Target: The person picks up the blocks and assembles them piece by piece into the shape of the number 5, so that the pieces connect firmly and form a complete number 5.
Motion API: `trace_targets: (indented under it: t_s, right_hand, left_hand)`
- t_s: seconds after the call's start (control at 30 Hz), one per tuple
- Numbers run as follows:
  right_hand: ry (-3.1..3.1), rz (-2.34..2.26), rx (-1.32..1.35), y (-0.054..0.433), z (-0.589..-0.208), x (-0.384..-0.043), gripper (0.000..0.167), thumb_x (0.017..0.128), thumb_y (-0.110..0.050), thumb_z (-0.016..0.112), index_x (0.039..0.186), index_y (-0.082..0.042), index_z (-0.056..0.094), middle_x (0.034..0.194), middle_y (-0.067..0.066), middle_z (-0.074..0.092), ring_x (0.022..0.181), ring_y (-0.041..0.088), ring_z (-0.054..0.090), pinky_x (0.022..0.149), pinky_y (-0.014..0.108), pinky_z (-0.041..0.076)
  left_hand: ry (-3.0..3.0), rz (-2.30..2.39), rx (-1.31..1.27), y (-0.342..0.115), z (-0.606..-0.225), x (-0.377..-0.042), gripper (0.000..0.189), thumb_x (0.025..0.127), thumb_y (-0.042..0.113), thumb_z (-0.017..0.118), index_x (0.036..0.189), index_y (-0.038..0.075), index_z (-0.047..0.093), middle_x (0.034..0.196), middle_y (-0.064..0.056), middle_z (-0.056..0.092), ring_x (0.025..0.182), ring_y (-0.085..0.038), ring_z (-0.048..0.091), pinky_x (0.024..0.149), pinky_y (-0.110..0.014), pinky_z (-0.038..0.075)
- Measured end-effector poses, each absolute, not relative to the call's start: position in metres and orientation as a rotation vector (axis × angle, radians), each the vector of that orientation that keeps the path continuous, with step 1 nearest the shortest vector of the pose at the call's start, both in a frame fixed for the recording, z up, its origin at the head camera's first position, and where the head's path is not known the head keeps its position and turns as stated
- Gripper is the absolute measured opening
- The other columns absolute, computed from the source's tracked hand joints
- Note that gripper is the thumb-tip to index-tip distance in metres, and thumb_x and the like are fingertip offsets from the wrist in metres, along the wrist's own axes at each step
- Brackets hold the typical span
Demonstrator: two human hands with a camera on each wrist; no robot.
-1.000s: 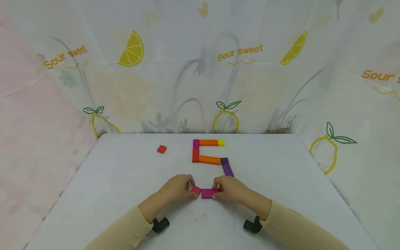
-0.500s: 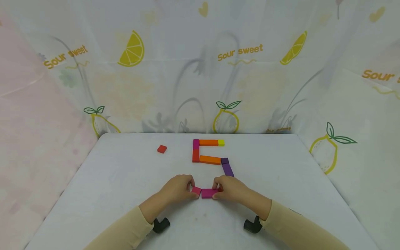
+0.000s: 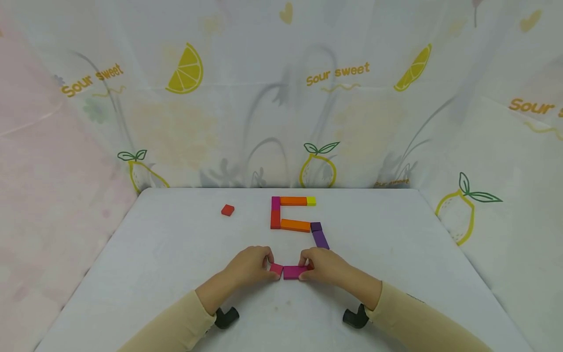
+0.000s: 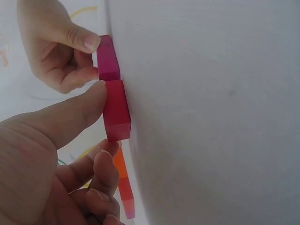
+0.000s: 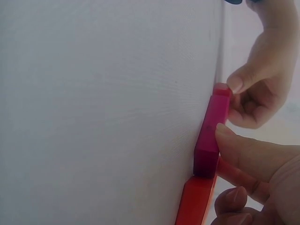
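Note:
My left hand (image 3: 249,264) pinches a small pinkish-red block (image 3: 276,269) between thumb and finger on the white table. Against its right end lies a longer magenta block (image 3: 292,273), pinched by my right hand (image 3: 327,266) from front and back. In the left wrist view the red block (image 4: 116,105) meets the magenta block (image 4: 108,61) end to end. The right wrist view shows an orange-red block (image 5: 194,199) at the magenta block's other end; in the head view it is mostly hidden by my right hand.
Behind my hands, a magenta block (image 3: 275,203), a red block (image 3: 275,219), two orange blocks (image 3: 293,201), a yellow block (image 3: 311,201) and two purple blocks (image 3: 320,239) form a bent line. One loose red block (image 3: 227,210) lies farther left. A printed curtain (image 3: 246,122) hangs behind the table.
The small pinkish-red block has turned slightly in my left hand, now lying nearly in line with the magenta block. My right hand and the other blocks stay where they were.

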State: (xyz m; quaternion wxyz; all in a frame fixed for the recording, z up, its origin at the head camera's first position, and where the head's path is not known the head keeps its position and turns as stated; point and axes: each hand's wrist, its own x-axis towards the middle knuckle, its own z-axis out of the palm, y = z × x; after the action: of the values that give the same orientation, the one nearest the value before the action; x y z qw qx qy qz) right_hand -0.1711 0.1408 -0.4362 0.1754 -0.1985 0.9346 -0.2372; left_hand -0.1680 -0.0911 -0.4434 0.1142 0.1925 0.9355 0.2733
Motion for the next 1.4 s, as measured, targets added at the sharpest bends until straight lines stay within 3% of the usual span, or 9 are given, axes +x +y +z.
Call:
trace_targets:
  t_s: [0.27,0.7,1.2,1.4]
  right_hand:
    - [2.648,-0.667,-0.565,0.141,-0.437,-0.171,0.018,0.084,-0.023,0.083,0.092,-0.019,0.067,0.075,-0.005,0.056,0.073,0.014,0.052,0.065,0.030,0.047]
    - [2.650,-0.672,-0.584,0.142,-0.437,-0.170,0.018,0.084,-0.024,0.083,0.092,-0.019,0.067,0.074,-0.004,0.055,0.072,0.014,0.052,0.063,0.029,0.044]
    - [2.645,-0.672,-0.577,0.144,-0.439,-0.171,0.018,0.084,-0.024,0.082,0.092,-0.020,0.067,0.075,-0.005,0.056,0.072,0.014,0.052,0.064,0.029,0.046]
    - [2.646,-0.677,-0.574,0.144,-0.441,-0.171,0.018,0.084,-0.025,0.082,0.092,-0.021,0.067,0.075,-0.005,0.056,0.073,0.014,0.053,0.064,0.029,0.047]
  left_hand:
    - [2.736,0.788,0.508,-0.094,-0.446,-0.172,0.034,0.079,0.039,0.084,0.096,0.016,0.066,0.070,0.003,0.053,0.066,-0.013,0.051,0.058,-0.027,0.044]
    - [2.855,0.841,0.442,-0.117,-0.432,-0.191,0.023,0.087,0.035,0.078,0.098,0.017,0.068,0.074,0.003,0.054,0.067,-0.014,0.051,0.059,-0.028,0.046]
    - [2.950,0.958,0.297,-0.157,-0.420,-0.232,0.034,0.092,0.030,0.072,0.115,0.007,0.068,0.086,-0.003,0.057,0.064,-0.018,0.051,0.057,-0.031,0.044]
    - [2.996,0.956,0.243,-0.168,-0.426,-0.249,0.038,0.094,0.028,0.068,0.122,0.003,0.065,0.093,-0.007,0.058,0.074,-0.020,0.052,0.065,-0.033,0.044]
